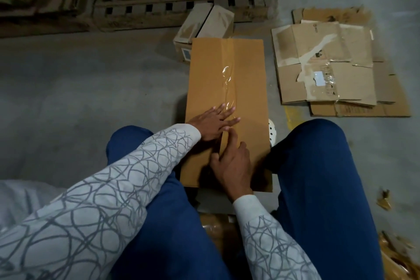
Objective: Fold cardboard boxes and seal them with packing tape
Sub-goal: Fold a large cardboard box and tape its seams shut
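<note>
Cardboard box (pixel 247 88), seen in the head view, is stood on the floor (pixel 91 88) between the person's knees, its folded top face turned up and reaching from under the hands to well beyond them. A strip of clear packing tape (pixel 228 79) is laid along the centre seam; beyond the fingertips it is wrinkled and bubbled.

The left hand (pixel 212 124) is laid flat on the seam, fingers straight and spread, pressing the tape and gripping nothing. The right hand (pixel 231 166) is rested just nearer the body, fingers stretched along the same seam and nothing closed in them; whether a loose tape end lies beneath cannot be told.

The box is judged light and probably empty. Its panels are stiff, yet the flaps are likely to give at the seam if pressed hard. The tape film is thin, slick on top and easily creased, so flat smoothing strokes are suggested. For lifting, the side walls or corners are best taken, not the taped line.

The floor is bare, dusty concrete. Beyond the hands two smaller boxes (pixel 204 25) are set against a wooden pallet (pixel 159 4). To the right of the right hand a pile of flattened cardboard (pixel 329 63) is spread. Light is dim.
</note>
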